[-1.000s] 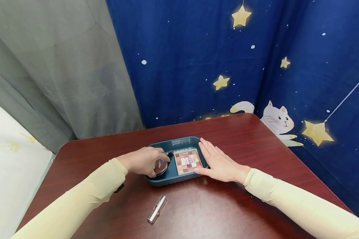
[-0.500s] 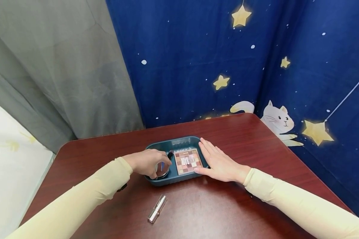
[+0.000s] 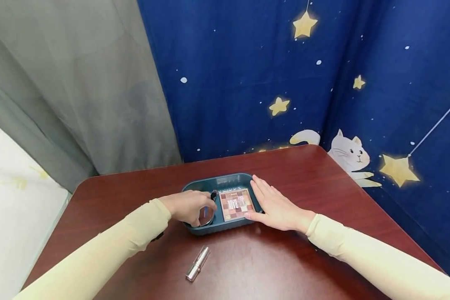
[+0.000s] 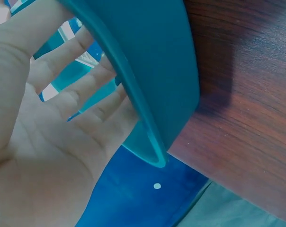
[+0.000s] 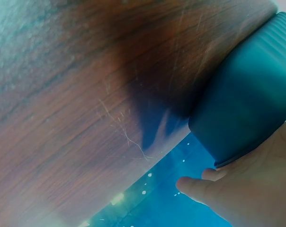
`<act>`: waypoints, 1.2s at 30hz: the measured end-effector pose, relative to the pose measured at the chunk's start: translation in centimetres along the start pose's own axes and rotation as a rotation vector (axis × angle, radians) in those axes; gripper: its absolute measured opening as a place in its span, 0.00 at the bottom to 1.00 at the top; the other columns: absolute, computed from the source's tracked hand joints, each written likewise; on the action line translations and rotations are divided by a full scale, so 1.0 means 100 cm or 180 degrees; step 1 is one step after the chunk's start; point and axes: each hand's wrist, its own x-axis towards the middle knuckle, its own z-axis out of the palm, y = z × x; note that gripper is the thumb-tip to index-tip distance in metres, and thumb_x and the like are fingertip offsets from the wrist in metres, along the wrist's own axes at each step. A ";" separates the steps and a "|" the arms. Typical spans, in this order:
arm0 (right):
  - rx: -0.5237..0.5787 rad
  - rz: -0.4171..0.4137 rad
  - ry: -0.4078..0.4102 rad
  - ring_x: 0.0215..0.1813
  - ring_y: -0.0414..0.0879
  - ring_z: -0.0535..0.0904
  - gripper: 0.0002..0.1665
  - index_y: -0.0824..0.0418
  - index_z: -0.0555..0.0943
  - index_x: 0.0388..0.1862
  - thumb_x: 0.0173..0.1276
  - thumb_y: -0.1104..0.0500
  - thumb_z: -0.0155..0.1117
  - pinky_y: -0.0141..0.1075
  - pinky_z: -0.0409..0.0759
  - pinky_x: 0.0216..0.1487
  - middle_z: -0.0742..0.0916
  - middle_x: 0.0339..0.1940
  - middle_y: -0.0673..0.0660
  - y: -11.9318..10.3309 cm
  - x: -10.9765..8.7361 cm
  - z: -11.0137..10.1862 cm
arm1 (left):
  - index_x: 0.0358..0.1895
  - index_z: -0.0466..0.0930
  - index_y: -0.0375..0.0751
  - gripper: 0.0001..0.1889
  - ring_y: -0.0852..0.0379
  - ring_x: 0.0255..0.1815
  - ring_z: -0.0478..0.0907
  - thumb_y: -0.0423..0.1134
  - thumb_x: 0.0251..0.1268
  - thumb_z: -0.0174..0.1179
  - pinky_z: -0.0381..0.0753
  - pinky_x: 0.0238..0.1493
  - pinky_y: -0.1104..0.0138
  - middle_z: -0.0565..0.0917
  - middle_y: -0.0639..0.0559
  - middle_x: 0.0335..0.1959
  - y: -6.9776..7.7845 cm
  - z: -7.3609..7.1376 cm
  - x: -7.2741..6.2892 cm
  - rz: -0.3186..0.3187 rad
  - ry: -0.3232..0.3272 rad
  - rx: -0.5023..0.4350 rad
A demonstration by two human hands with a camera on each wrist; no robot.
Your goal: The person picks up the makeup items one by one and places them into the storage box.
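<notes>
A dark teal tray (image 3: 225, 227) sits on the table in the head view. Inside its left part, my left hand (image 3: 187, 206) grips a round compact (image 3: 207, 214) with a dark shiny face, thumb in front and fingers behind. A square eyeshadow palette (image 3: 237, 203) lies in the right part. Straight-fingered, my right hand (image 3: 279, 209) rests against the tray's right rim, its thumb at the palette's corner. A small black-ended item (image 3: 213, 195) lies by the left fingertips, mostly hidden. The left wrist view shows the left hand (image 4: 53, 137) reaching over the tray wall (image 4: 152, 71); the compact is indistinct there.
A silver lipstick tube (image 3: 197, 263) lies on the dark red wooden table (image 3: 285, 266) in front of the tray. Behind the table hang a grey curtain (image 3: 97, 83) and a blue starry curtain (image 3: 240, 83).
My left hand has shifted a little to the right inside the tray along with the compact. The right hand stays at the tray's rim. The head view has tilted slightly.
</notes>
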 end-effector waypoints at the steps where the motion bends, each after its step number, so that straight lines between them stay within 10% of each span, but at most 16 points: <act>1: -0.0001 0.0000 0.0002 0.83 0.48 0.39 0.66 0.59 0.44 0.84 0.64 0.17 0.42 0.53 0.50 0.77 0.46 0.85 0.53 0.000 0.000 0.000 | 0.59 0.83 0.54 0.27 0.64 0.41 0.75 0.33 0.54 0.75 0.80 0.40 0.70 0.78 0.57 0.46 0.000 0.000 0.000 -0.0004 0.0017 -0.0005; 36: 0.0042 -0.0023 0.0013 0.83 0.48 0.39 0.64 0.59 0.42 0.84 0.66 0.19 0.45 0.52 0.50 0.77 0.44 0.85 0.53 0.001 0.000 0.001 | 0.42 0.86 0.49 0.11 0.61 0.37 0.74 0.32 0.57 0.71 0.80 0.40 0.66 0.81 0.53 0.37 0.002 0.014 0.006 0.0217 0.0370 0.0451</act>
